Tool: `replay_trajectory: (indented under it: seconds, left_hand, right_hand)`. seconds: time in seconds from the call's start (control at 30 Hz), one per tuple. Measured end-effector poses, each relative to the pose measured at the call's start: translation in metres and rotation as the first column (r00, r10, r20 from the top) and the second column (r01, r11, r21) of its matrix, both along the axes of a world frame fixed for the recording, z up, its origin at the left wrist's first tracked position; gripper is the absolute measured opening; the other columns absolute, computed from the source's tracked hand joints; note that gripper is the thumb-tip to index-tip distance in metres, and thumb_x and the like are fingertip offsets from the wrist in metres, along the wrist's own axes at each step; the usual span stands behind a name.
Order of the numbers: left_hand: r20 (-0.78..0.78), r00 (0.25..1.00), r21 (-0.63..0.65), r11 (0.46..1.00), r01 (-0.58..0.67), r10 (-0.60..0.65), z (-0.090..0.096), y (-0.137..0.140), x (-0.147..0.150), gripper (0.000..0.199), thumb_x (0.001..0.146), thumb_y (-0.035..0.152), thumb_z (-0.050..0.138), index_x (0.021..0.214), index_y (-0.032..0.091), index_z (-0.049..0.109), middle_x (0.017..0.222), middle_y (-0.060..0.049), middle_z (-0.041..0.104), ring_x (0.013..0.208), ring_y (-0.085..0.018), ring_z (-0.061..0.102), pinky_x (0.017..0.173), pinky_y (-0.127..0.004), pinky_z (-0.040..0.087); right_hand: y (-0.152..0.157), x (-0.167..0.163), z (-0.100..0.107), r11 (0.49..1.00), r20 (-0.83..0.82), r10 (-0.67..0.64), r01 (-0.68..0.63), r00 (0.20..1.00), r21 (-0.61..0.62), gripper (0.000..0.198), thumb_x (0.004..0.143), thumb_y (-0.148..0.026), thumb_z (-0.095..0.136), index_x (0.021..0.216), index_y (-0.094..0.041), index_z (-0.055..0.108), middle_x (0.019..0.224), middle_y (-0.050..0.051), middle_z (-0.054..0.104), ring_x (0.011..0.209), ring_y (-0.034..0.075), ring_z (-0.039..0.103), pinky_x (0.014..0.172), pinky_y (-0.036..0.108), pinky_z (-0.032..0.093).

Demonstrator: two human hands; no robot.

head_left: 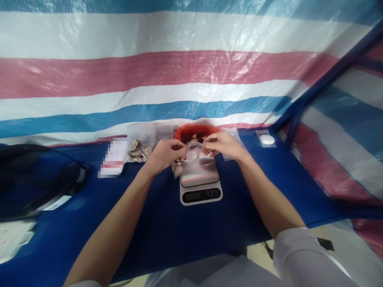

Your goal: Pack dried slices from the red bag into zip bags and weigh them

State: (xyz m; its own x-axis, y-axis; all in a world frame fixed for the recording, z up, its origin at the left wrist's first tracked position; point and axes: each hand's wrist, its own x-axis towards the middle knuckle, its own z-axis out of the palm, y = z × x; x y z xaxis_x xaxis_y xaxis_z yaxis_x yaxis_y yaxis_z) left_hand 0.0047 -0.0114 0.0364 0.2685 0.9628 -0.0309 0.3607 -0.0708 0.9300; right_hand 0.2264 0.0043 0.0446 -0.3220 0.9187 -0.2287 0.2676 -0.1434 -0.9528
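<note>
Blue table (pixel 233 223); left hand (pixel 168 154) and right hand (pixel 224 144) over a scale (pixel 200 177), pinching a clear bag (pixel 194 154).
Just beyond both hands, a red bag (pixel 196 128) holds brown pieces (pixel 196 136), seemingly left to pack. Beside the left hand, bags of pieces (pixel 137 154) suggest some packing is done. From here I see the left hand's thumb and fingers closed on one side of the clear bag, the right hand's on the other; it looks empty, though I can't tell whether its mouth is open.
</note>
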Motion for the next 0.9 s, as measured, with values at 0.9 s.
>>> replay_trajectory:
  seconds: [0.9]
  left_hand:
    - [-0.403,0.912,0.253,0.967,0.029,0.078,0.009,0.000,-0.012,0.014,0.074,0.030,0.064,0.068,0.018,0.066,0.065,0.000,0.067,0.062,-0.014,0.057,0.060,-0.026,0.042]
  right_hand:
    - [-0.002,-0.005,-0.005,0.997,0.078,0.035,-0.040,0.996,0.064,0.004,0.076,-0.014,0.070,0.072,-0.015,0.071,0.067,0.003,0.071,0.061,0.012,0.069,0.051,0.016,0.056]
